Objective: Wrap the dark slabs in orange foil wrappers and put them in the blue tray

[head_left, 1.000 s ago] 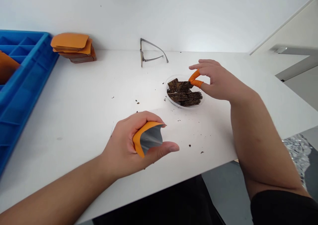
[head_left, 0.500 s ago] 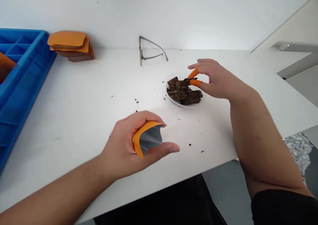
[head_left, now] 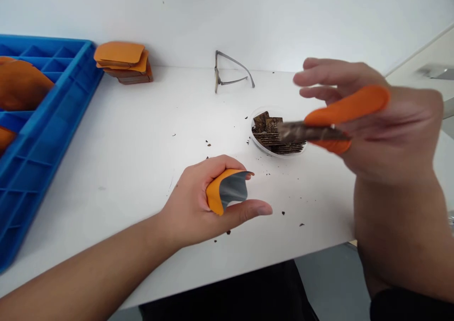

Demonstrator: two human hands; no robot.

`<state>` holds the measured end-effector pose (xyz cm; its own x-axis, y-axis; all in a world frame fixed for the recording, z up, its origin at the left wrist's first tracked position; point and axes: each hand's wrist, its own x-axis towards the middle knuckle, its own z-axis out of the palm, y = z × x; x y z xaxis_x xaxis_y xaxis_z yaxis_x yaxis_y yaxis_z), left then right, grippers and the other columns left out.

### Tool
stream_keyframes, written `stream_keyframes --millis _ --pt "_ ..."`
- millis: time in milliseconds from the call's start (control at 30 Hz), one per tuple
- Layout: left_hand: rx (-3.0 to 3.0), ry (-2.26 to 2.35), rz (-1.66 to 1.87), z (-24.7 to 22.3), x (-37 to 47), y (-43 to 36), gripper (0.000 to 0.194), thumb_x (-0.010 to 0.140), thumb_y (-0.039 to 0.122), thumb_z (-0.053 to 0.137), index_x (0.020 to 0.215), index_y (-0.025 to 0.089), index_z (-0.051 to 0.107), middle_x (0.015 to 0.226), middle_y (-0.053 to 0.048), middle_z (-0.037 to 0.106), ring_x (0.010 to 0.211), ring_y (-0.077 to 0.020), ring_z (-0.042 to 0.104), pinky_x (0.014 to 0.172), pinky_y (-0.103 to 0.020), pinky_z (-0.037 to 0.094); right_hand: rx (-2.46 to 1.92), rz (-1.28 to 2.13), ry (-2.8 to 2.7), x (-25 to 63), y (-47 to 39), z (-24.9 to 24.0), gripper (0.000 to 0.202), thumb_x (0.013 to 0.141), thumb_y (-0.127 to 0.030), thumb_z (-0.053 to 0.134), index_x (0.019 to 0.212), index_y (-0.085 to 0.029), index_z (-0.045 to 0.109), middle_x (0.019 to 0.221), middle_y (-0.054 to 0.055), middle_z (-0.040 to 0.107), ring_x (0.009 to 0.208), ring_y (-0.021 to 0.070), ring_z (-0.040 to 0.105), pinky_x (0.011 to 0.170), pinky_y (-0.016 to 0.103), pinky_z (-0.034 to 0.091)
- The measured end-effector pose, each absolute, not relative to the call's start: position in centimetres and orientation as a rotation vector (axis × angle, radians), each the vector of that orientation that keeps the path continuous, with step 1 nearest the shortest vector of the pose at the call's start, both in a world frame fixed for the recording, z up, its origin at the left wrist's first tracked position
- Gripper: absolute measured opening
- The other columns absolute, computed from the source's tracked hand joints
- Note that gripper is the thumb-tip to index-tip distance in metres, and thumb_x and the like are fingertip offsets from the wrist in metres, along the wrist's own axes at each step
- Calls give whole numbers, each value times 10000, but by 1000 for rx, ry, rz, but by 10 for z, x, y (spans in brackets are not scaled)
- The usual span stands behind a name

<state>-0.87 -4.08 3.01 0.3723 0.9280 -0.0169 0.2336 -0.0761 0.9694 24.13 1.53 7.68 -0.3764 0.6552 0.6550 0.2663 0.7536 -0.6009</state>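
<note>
My left hand (head_left: 198, 207) is wrapped round an orange pouch (head_left: 214, 195), whose wide mouth shows a grey lining and faces right. Raised at the right, close to the camera, my right hand (head_left: 376, 117) pinches a thin dark brown piece (head_left: 301, 132) between thumb and forefinger. Both of those fingers wear orange finger covers (head_left: 351, 106). Behind the pinched piece stands a round clear bowl (head_left: 264, 148) with several dark brown flat pieces (head_left: 273, 122), some stacked in rows. The piece hides part of the bowl.
At the left lies a blue divided tray (head_left: 53, 136) with orange pouches (head_left: 23, 84) in it. A stack of orange pouches (head_left: 122, 56) sits beside it at the back. Glasses (head_left: 232, 82) rest near the wall. Dark crumbs dot the white table (head_left: 142, 155).
My right hand has risen from the bowl towards the camera and right, with a brown piece pinched. The view has shifted slightly left. My left hand still holds the pouch.
</note>
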Motion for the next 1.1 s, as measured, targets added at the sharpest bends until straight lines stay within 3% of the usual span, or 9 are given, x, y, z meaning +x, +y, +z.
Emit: stream_keyframes --millis 100,200,333,533,633,767,933,1100 --pt "1562 1036 790 27 -9 -40 406 697 454 897 880 207 632 656 52 610 515 -66 528 469 -169 436 -625 478 -2134 231 5 78 312 808 -168 787 1022 -395 800 1296 -71 723 1357 301 584 1230 567 445" --pt "1592 1008 795 23 -9 -38 420 718 502 871 904 208 637 712 26 662 597 -102 580 563 -216 499 -594 376 -2228 227 1 80 233 814 -200 773 929 -401 796 1291 -68 727 1336 308 599 1168 547 514" --pt "1605 1011 798 21 -9 -37 431 717 529 858 903 206 641 713 17 669 610 -114 569 568 -231 478 -620 308 -2241 231 -1 81 253 821 -180 744 920 -408 791 1381 -104 676 1376 324 566 1176 555 502" --pt "1601 1022 788 23 -9 -37 439 696 515 865 934 207 662 738 9 680 642 -131 583 586 -241 475 -532 407 -2282 244 1 77 404 919 -290 638 1216 -558 700 1454 -143 612 1412 326 523 1259 613 355" --pt "1588 1038 792 26 -8 -37 434 685 513 868 909 204 662 757 0 697 653 -146 603 596 -256 492 -540 515 -2276 243 0 75 300 902 -346 667 1110 -551 740 1453 -175 603 1460 321 465 1302 572 292" --pt "1609 1016 795 27 -8 -36 377 704 453 846 926 213 661 818 -5 728 704 -170 655 648 -286 534 -511 631 -2270 235 -1 74 213 910 -304 621 871 -449 773 1430 -184 622 1439 321 497 1228 564 421" --pt "1640 986 793 24 -11 -36 300 713 344 792 946 219 650 844 -1 738 724 -176 678 666 -294 554 -455 575 -2312 228 2 71 252 866 -200 642 920 -406 778 1434 -148 634 1392 299 563 1164 588 491" --pt "1662 959 768 23 -12 -36 338 692 338 811 962 231 639 886 -12 750 767 -197 698 699 -315 579 -483 537 -2294 224 6 65 233 880 -268 675 929 -472 776 1355 -116 690 1365 277 586 1161 604 486"
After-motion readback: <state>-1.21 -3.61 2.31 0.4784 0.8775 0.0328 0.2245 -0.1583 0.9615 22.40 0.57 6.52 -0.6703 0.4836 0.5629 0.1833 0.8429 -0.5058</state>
